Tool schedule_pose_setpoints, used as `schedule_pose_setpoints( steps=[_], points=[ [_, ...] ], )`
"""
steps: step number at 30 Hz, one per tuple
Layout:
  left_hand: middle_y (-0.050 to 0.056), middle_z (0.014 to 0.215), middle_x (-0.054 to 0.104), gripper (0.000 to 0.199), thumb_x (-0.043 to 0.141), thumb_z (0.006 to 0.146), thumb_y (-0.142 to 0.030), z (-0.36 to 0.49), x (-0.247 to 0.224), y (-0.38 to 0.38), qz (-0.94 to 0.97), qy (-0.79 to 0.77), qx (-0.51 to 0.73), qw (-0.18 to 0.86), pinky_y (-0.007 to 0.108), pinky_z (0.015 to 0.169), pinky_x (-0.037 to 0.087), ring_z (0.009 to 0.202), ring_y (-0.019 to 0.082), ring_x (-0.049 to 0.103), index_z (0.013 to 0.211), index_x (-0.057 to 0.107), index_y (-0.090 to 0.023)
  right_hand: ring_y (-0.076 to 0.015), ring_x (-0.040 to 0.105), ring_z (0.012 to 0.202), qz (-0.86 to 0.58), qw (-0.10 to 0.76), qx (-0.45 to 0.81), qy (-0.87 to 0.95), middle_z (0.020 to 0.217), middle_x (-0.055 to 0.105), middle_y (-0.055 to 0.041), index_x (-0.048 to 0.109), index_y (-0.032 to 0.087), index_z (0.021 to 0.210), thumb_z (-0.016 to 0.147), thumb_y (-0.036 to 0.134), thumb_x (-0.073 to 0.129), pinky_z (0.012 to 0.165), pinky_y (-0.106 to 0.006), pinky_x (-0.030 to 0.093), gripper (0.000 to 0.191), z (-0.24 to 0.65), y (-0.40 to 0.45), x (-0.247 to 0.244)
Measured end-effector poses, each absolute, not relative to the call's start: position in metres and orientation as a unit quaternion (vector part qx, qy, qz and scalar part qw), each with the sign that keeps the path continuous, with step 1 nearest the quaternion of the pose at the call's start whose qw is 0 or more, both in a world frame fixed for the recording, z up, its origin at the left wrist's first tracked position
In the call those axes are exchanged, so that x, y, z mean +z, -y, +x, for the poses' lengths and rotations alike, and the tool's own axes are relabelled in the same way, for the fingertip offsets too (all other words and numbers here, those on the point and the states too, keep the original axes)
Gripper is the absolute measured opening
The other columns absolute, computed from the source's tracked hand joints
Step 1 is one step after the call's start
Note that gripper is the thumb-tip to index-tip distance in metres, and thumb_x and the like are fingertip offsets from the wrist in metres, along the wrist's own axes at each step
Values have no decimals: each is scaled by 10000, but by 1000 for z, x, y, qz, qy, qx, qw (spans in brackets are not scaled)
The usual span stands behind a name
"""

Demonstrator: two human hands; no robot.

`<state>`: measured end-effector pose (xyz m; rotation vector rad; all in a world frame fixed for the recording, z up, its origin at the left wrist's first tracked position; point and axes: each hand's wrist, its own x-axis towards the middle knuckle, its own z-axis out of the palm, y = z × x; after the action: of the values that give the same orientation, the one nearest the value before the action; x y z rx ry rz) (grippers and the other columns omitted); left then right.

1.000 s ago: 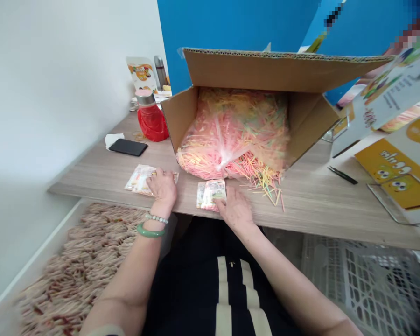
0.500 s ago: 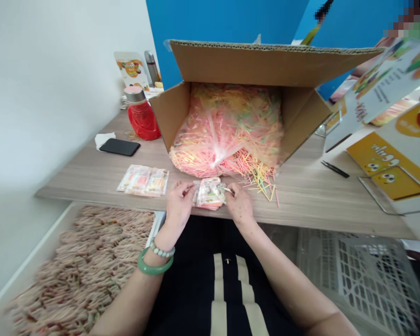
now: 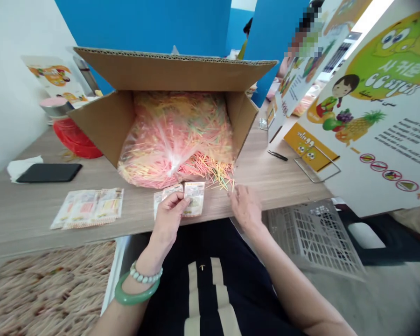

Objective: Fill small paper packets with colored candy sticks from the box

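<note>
My left hand pinches a small printed clear packet by its left edge, holding it up near the table's front edge. More such packets lie partly hidden behind that hand. My right hand holds nothing that I can see; its fingers are apart and loosely bent, fingertips beside the thin coloured sticks spilled on the table. Behind both hands, a large clear bag full of pink, yellow and green sticks lies in a cardboard box tipped on its side.
Overlapping packets lie at the left, near a black phone and a red-wrapped bottle. Tweezers and printed cartons are at the right. Below the table are a bin of sticks and a plastic crate.
The view has turned to the right. My right hand has left the packets and moved right, beside the loose sticks. My left hand now holds one packet raised.
</note>
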<state>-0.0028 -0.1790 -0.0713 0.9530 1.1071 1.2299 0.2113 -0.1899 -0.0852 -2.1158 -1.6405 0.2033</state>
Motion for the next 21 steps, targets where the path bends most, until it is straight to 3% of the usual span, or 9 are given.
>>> schedule_pose_setpoints(
  steps=[3,5,8,10,14,16,18,21],
  points=[
    [-21,666,624,146,713,757,-298,12,-83,181,510,-484,444,556,249,621,470,614,125,555,690,655,-181,-310,590,1050,-808,100,23,580,1100,671,-194,674,130,1027,960,440,588,876,-388,404,329,234,176,-90],
    [24,778,690,113,649,793,-216,23,-88,180,612,-491,385,486,320,753,526,769,186,643,683,656,-190,-290,602,1024,-804,68,38,590,1087,682,-176,681,139,1017,959,378,586,856,-365,398,264,235,168,-92],
    [116,1144,740,172,584,820,-99,36,-91,174,735,-508,302,332,464,1034,484,1156,293,651,706,676,-188,-244,617,956,-791,81,59,604,1038,698,-125,689,165,979,965,234,519,820,-337,388,184,234,163,-95],
    [167,1382,649,198,558,853,-76,41,-92,166,777,-523,237,258,534,1128,418,1301,344,589,757,703,-171,-223,616,934,-771,114,79,622,981,695,-91,691,182,913,961,187,492,809,-320,387,205,239,165,-100],
    [207,1522,526,209,552,868,-65,50,-100,147,794,-554,163,188,620,1195,332,1439,409,461,872,745,-144,-200,600,945,-675,194,106,704,925,670,-53,705,200,877,959,154,482,832,-299,408,242,258,164,-109],
    [195,1517,536,238,558,860,-58,56,-108,139,787,-563,178,179,651,1195,324,1474,414,412,954,754,-153,-211,588,995,-625,207,98,747,1005,677,-69,725,202,939,968,167,486,881,-315,426,243,264,158,-112],
    [182,1522,537,305,550,844,-32,62,-116,133,789,-548,199,191,654,1199,326,1483,400,405,1036,748,-162,-240,562,1133,-589,203,75,778,1213,664,-104,722,203,1098,972,183,493,974,-361,428,262,266,146,-113],
    [178,1559,499,384,528,813,13,71,-123,127,813,-490,213,233,643,1220,311,1490,370,406,1096,723,-159,-283,430,1388,-568,193,45,799,1516,508,-149,566,177,1408,963,206,512,1121,-450,367,449,265,125,-115]
  ],
)
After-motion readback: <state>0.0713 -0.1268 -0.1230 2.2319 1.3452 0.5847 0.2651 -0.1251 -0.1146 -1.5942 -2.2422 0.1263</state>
